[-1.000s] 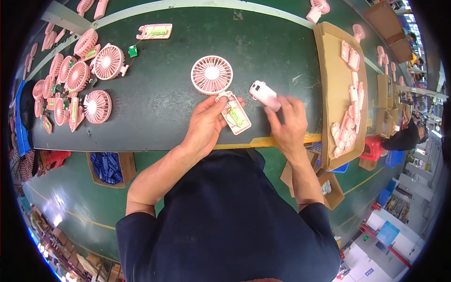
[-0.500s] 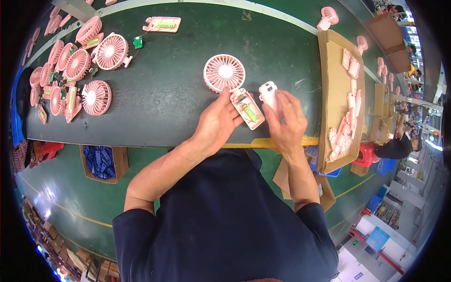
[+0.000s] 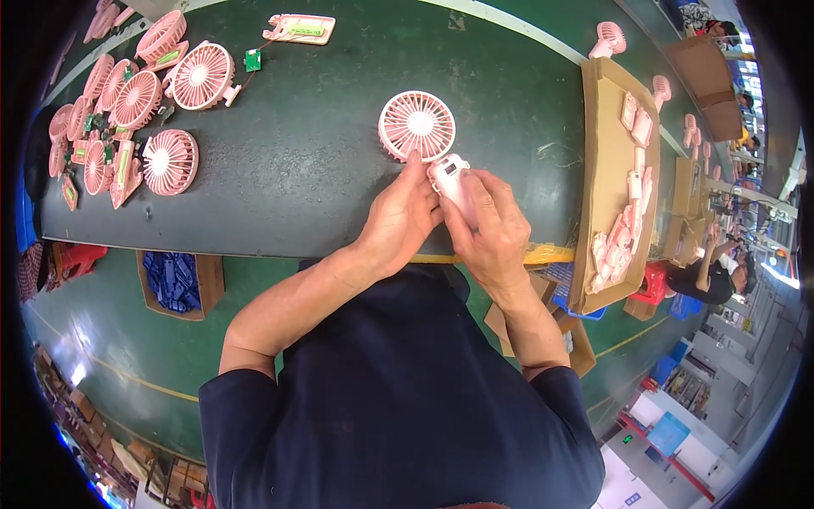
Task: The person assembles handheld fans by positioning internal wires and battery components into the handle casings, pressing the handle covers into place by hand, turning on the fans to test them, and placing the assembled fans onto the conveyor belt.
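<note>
The cover (image 3: pixel 450 176) has moved left, close against the fan (image 3: pixel 417 124). My right hand (image 3: pixel 496 227) pinches this cover between thumb and fingers; my left hand (image 3: pixel 397 212), half curled, holds the fan above the dark, scuffed table (image 3: pixel 297 161). Green floor (image 3: pixel 153 339) lies below.

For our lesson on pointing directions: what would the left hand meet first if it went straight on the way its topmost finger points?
The left hand would probably meet the round pink fan head; the hand's topmost finger overlaps the rim here, though actual contact is unclear.
</note>
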`<control>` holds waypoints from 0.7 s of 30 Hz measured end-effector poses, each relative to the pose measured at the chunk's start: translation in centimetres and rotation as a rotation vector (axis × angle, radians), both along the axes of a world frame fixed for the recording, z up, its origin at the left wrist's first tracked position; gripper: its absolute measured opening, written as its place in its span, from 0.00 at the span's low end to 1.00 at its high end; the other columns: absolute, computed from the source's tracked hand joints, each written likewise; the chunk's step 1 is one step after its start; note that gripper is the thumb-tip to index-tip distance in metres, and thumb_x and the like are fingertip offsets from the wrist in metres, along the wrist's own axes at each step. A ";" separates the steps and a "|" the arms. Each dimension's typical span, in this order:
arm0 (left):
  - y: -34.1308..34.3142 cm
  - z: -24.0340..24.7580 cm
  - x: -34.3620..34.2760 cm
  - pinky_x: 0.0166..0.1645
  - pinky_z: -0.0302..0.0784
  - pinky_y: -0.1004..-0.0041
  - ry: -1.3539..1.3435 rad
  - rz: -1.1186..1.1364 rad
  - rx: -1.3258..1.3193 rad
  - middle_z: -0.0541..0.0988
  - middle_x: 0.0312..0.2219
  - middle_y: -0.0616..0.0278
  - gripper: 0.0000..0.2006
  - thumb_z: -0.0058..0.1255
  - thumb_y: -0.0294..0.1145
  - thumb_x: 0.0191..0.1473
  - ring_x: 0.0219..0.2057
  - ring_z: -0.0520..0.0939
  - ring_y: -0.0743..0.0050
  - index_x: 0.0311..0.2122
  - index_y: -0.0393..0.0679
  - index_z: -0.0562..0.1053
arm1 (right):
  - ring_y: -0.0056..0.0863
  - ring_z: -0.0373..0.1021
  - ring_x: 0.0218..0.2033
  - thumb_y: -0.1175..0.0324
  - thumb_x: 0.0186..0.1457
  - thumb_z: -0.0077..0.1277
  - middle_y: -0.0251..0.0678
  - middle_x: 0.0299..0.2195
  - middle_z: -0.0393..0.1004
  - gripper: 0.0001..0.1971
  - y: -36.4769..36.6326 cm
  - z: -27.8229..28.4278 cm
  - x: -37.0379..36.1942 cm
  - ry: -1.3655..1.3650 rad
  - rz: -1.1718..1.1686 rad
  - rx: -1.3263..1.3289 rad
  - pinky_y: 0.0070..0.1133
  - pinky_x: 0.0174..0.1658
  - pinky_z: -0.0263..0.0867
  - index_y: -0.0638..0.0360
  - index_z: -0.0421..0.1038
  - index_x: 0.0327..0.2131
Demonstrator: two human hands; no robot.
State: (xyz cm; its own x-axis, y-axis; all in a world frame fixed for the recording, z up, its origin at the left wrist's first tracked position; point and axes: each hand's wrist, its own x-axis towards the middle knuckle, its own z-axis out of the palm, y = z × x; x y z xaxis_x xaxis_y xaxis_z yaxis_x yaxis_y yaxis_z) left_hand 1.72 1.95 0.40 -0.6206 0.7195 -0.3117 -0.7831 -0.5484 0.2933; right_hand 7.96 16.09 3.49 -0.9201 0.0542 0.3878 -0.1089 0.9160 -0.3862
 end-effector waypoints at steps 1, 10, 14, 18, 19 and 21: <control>0.0 -0.1 0.0 0.67 0.63 0.62 -0.002 0.003 0.000 0.70 0.58 0.60 0.28 0.30 0.57 0.72 0.61 0.70 0.69 0.60 0.43 0.64 | 0.41 0.78 0.38 0.72 0.49 0.66 0.45 0.45 0.76 0.21 0.0 -0.1 0.0 -0.002 0.003 0.000 0.30 0.38 0.76 0.64 0.76 0.47; 0.1 -0.3 0.1 0.66 0.65 0.62 -0.008 0.030 0.004 0.71 0.57 0.61 0.27 0.31 0.56 0.72 0.60 0.70 0.70 0.60 0.43 0.65 | 0.42 0.78 0.39 0.73 0.48 0.65 0.44 0.46 0.76 0.22 -0.1 -0.4 0.1 -0.029 0.007 0.030 0.30 0.38 0.76 0.64 0.75 0.48; 0.0 -0.3 0.1 0.65 0.66 0.62 -0.027 0.011 0.007 0.72 0.56 0.61 0.26 0.32 0.54 0.72 0.60 0.71 0.70 0.60 0.43 0.66 | 0.42 0.78 0.40 0.73 0.49 0.65 0.46 0.46 0.76 0.22 -0.4 -0.5 0.3 -0.041 0.014 0.080 0.30 0.39 0.77 0.65 0.75 0.49; 0.1 -1.6 0.5 0.64 0.67 0.63 -0.021 0.022 0.014 0.73 0.54 0.61 0.21 0.37 0.47 0.73 0.57 0.73 0.70 0.59 0.42 0.67 | 0.39 0.78 0.36 0.71 0.50 0.67 0.43 0.45 0.76 0.20 -0.9 -0.9 0.3 0.003 0.006 0.168 0.29 0.35 0.76 0.64 0.76 0.47; 0.2 -1.5 0.5 0.64 0.67 0.63 -0.018 0.020 0.014 0.73 0.54 0.61 0.21 0.37 0.47 0.73 0.57 0.73 0.70 0.59 0.42 0.67 | 0.39 0.78 0.36 0.71 0.50 0.67 0.43 0.45 0.76 0.20 -0.9 -0.9 0.2 0.006 0.004 0.168 0.29 0.35 0.76 0.64 0.76 0.47; 0.4 -1.2 0.7 0.65 0.68 0.64 0.023 0.038 -0.103 0.75 0.54 0.57 0.20 0.40 0.42 0.72 0.57 0.75 0.67 0.60 0.38 0.66 | 0.39 0.78 0.36 0.71 0.50 0.67 0.43 0.45 0.76 0.20 -1.1 -0.8 0.2 0.026 -0.002 0.179 0.29 0.35 0.76 0.64 0.76 0.47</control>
